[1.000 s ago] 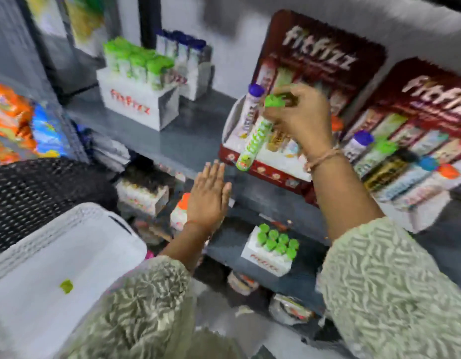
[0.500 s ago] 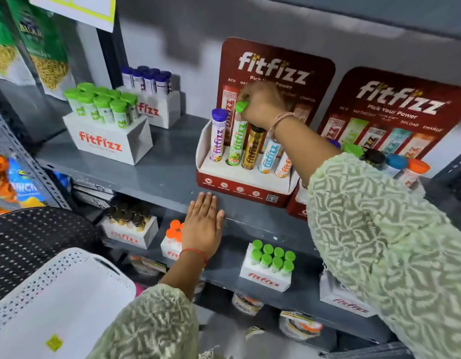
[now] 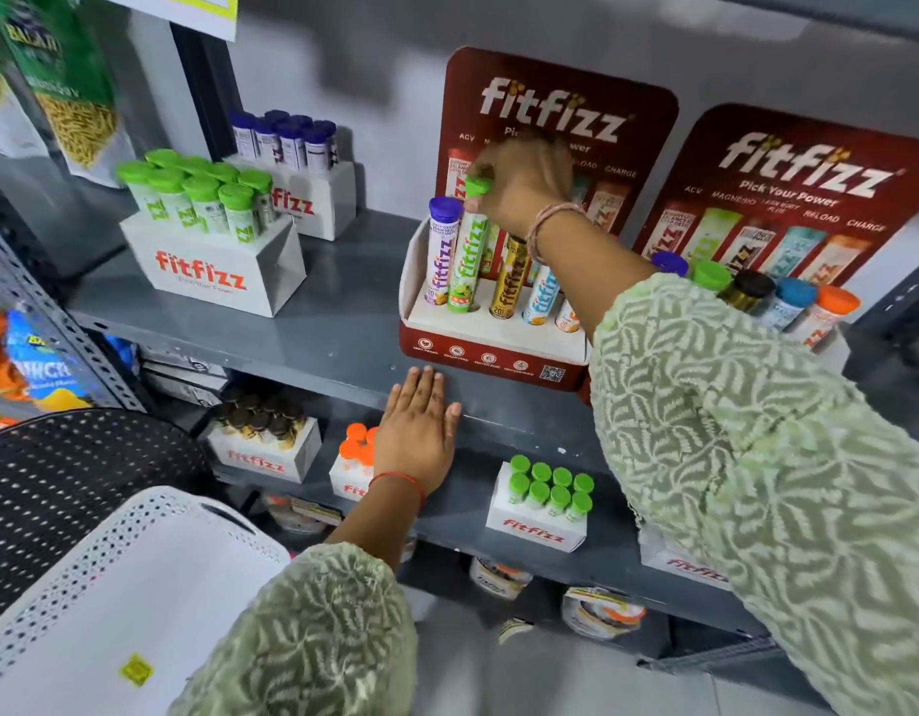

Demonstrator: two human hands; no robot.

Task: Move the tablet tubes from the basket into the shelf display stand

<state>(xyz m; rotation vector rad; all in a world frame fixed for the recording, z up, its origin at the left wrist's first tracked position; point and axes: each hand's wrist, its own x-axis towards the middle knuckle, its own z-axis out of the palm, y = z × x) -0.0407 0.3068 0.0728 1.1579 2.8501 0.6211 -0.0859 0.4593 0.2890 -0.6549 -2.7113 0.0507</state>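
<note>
1. On the grey metal shelf (image 3: 302, 333), a red display stand (image 3: 491, 354) is sitting with a row of tablet tubes standing in its holes.
2. The right hand (image 3: 524, 186) is reaching over the stand and gripping the green cap of the green tube (image 3: 465, 266) between its fingertips.
3. The green tube is standing almost upright, its base resting at the second hole from the left, just beside the purple-capped tube (image 3: 441, 253).
4. To the other side of the green tube, a gold tube (image 3: 509, 284), a blue tube (image 3: 541, 297) and an orange tube (image 3: 568, 317) are filling the remaining slots, partly hidden behind the right forearm.
5. The left hand (image 3: 418, 428) is lying flat and empty, fingers spread, pressing against the front edge of the shelf below the stand.
6. The white perforated basket (image 3: 85, 571) is sitting at the lower left, well apart from the stand; only a small yellow-green sticker (image 3: 136, 669) is showing on its floor.
7. A second red stand (image 3: 788, 198) is standing just to the right, with five capped tubes in it.
8. White boxes of green-capped tubes (image 3: 204, 198) are standing farther left on the same shelf.
</note>
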